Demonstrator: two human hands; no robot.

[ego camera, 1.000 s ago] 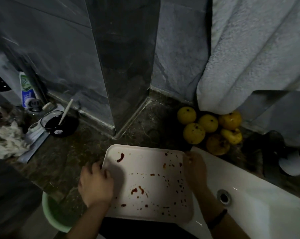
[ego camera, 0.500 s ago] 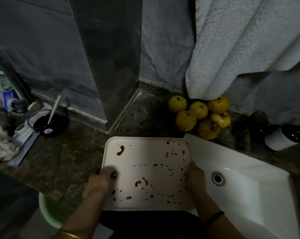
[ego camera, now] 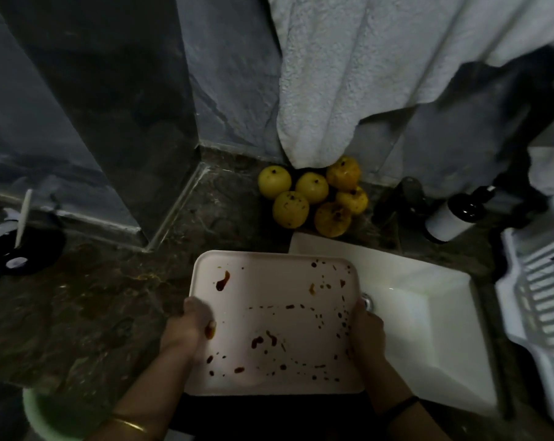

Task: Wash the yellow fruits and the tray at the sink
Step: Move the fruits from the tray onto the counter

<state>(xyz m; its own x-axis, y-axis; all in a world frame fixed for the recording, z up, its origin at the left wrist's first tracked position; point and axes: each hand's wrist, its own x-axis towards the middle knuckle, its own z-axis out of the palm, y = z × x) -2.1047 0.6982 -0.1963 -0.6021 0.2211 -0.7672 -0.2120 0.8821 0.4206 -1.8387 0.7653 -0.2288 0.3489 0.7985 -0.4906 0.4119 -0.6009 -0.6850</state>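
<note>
Pale pink and smooth, the rounded rectangular plastic tray is gripped at both side edges, its floor spattered with dark red-brown drips. The left hand curls its fingers round the left rim, thumb pressed onto the stained surface; the right hand clamps the right rim, though how its fingers lie underneath I cannot tell. The tray sits half over the dark mottled stone bench and half over the glossy white square sink. My read: the tray goes first, and the next move calls for sliding it right, over the basin, and getting water onto it. Further back, six round, speckled yellow fruits huddle on the bench against the wall, unwashed, just under a hanging fluffy white towel.
</note>
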